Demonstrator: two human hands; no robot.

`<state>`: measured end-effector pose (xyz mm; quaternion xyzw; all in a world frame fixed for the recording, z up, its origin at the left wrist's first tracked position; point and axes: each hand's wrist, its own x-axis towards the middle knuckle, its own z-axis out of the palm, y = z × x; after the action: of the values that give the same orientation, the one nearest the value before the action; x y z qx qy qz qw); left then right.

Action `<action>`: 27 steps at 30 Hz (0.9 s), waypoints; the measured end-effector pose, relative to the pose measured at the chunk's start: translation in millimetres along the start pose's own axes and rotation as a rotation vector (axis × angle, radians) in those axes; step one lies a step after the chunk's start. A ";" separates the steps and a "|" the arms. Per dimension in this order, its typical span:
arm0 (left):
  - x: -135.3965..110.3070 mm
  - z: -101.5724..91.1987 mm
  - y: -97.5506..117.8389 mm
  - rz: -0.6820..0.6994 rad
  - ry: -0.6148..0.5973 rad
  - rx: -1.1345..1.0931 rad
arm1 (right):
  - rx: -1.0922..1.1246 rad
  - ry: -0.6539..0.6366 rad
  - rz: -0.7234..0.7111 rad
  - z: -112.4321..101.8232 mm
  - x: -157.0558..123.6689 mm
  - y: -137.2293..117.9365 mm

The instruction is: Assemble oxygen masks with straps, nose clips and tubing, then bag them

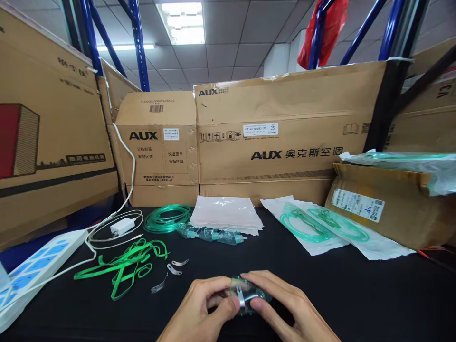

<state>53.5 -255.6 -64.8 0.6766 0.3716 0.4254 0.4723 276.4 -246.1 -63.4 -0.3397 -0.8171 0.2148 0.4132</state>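
At the near middle of the table, both hands hold a clear green plastic mask (261,290). A small metal nose strip (240,295) lies across its surface. My left hand (208,304) grips the left side, its thumb against the strip. My right hand (288,301) pinches the other side between thumb and fingers. To the left lie several loose metal strips (174,269) beside a tangle of green elastic straps (130,266). Part of the mask is hidden by my fingers.
Behind are coiled green tubing (167,218), clear plastic connectors (212,234) and white bags (226,211). Packaged tubing sets (320,223) lie right, by a cardboard box (377,199). A power strip (42,266) with a white cable runs along the left. Large cartons (285,128) wall the back.
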 end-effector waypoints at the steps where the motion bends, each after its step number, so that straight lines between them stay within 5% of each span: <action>1: -0.4 -0.1 0.1 -0.012 0.016 -0.015 | 0.035 0.003 0.005 1.3 1.7 0.0; 8: 3.8 2.7 -8.4 -0.017 -0.049 0.011 | 0.078 0.045 0.069 6.1 3.0 -1.3; 13: 4.0 10.6 -17.8 -0.031 0.065 0.031 | -0.067 0.097 0.050 9.8 1.9 -4.4; 27: 0.6 12.8 -25.5 0.314 0.181 0.373 | -0.038 0.151 0.007 12.0 0.8 1.4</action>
<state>63.0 -252.1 -91.5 0.7605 0.3749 0.4765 0.2323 266.7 -245.4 -70.7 -0.3657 -0.7862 0.1745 0.4666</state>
